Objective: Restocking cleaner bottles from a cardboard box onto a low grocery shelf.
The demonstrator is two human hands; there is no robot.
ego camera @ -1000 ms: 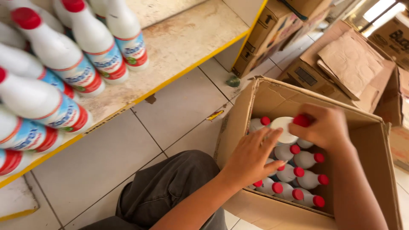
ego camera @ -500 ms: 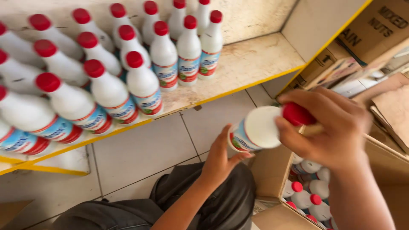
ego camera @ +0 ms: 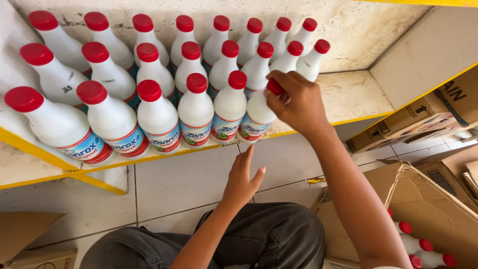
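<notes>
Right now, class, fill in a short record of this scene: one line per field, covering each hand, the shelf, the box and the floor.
right hand: right hand grips the red cap of a white bottle standing at the front edge of the shelf
left hand: left hand open, empty, fingers pointing up below the shelf edge
shelf: yellow-edged shelf holds three rows of white bottles with red caps; right part bare
box: open cardboard box at lower right, a few more red-capped bottles inside
floor: pale tiled floor; person's knee in dark trousers
</notes>
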